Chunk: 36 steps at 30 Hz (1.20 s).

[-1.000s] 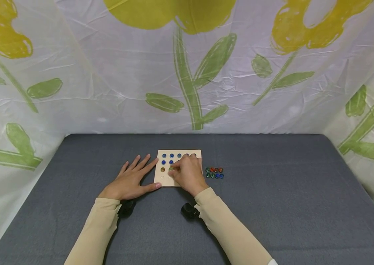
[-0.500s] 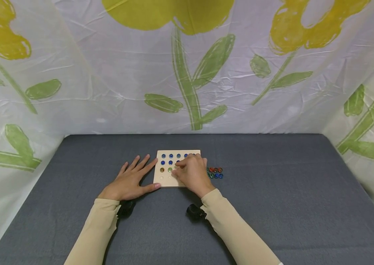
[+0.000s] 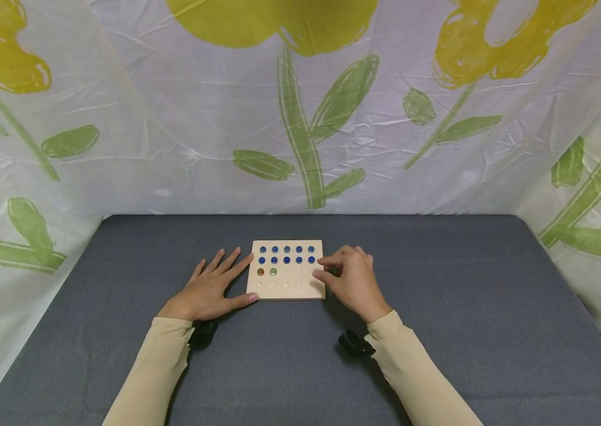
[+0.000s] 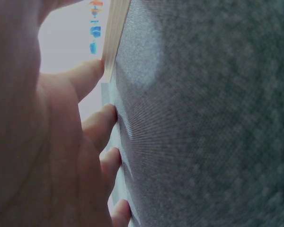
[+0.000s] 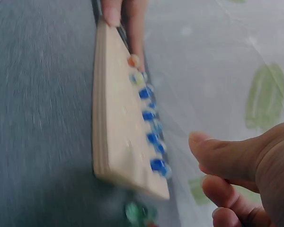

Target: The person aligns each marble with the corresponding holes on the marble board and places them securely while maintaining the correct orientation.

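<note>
My left hand (image 3: pixel 206 294) lies spread, thumb and forefinger touching the left side of the board (image 3: pixel 286 293), which sits flat on the cloth (image 3: pixel 263 367) between my hands. My right hand (image 3: pixel 355 283), thumb and fingertips parted around nothing, is at its right edge near loose green marbles (image 5: pixel 132 213) (blurred from my right wrist). The board holds two rows of blue marbles (image 3: pixel 287 260), then an orange one (image 3: pixel 260 272) and a green one (image 3: pixel 273 272).
</note>
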Tool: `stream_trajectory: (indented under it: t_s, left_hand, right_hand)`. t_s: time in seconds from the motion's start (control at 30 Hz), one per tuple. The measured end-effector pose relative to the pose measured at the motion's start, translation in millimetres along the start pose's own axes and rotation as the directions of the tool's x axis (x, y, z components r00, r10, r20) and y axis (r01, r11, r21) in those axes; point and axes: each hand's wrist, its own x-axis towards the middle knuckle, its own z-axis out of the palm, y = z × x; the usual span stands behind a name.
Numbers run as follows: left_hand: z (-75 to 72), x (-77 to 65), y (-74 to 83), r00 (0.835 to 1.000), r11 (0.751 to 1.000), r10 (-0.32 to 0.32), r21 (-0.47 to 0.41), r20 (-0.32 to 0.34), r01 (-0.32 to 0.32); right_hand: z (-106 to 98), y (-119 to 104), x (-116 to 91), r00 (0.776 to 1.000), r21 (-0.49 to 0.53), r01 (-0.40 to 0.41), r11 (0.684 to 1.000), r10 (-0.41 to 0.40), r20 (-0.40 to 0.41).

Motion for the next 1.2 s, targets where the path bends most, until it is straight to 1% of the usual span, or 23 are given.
stream_trajectory:
  t_s: [0.27,0.37,0.57,0.83,1.2]
  left_hand:
    - [-0.7,-0.3,0.4,1.000,1.000,0.000,-0.002,-0.003,0.000]
    - [0.0,-0.3,-0.5,1.000,1.000,-0.005,-0.001,0.003,0.005]
    - [0.2,0.6,-0.8,1.000,1.000,-0.008,-0.007,0.014,0.008]
    - [-1.3,0.7,-1.0,1.000,1.000,-0.009,-0.003,0.028,0.009]
    - [-1.2,1.1,-2.1,1.000,1.000,-0.008,-0.007,0.027,0.008]
  right_hand:
    - [-23.6,24.8,-3.0,0.999,-0.032,-0.041,0.999,0.040,-0.021]
    - [-28.5,35.4,-3.1,0.998,-0.023,-0.059,0.998,0.058,-0.023]
    - [-33.9,51.7,-1.3,0.996,-0.017,-0.089,0.996,0.089,0.006]
    - [-41.7,65.3,-0.4,0.990,-0.022,-0.133,0.991,0.134,0.039]
    - [-46.3,73.2,0.6,0.986,-0.013,-0.138,0.990,0.139,0.097]
